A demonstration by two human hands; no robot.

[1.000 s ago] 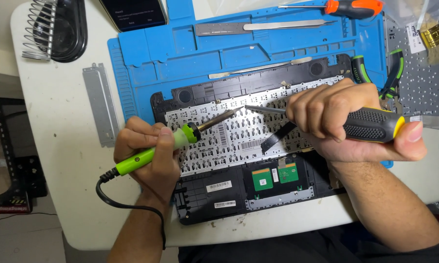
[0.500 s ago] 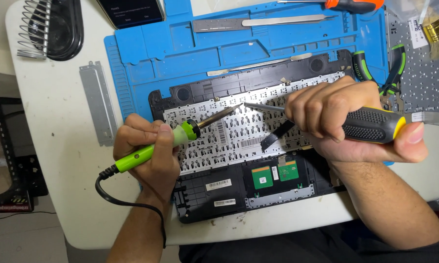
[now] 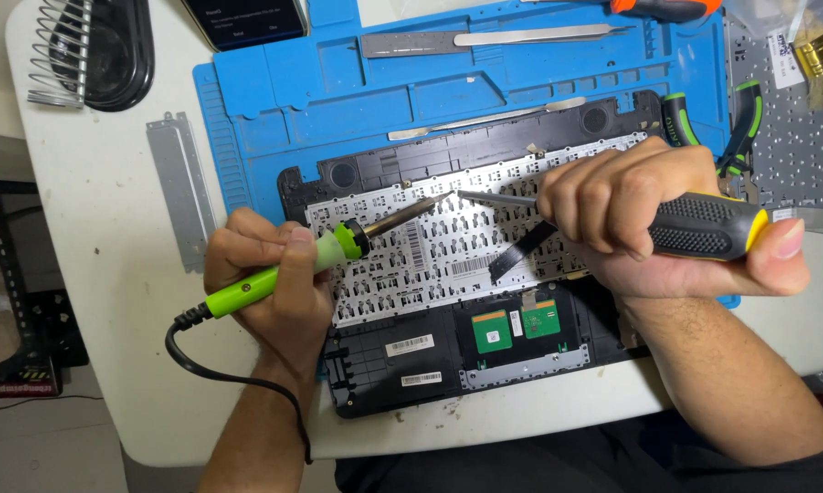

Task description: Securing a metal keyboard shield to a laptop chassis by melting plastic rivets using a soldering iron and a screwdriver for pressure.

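Left hand grips soldering iron; tip near keyboard's top edge.

1. The right hand covers the middle of the screwdriver, so where the shaft meets the handle can't be seen.
2. The left hand hides part of the soldering iron grip.
3. The orange-handled tool and the phone are cut off by the top edge.
4. The brush is partly out of frame at the right.
5. The label stickers are too small to make out.
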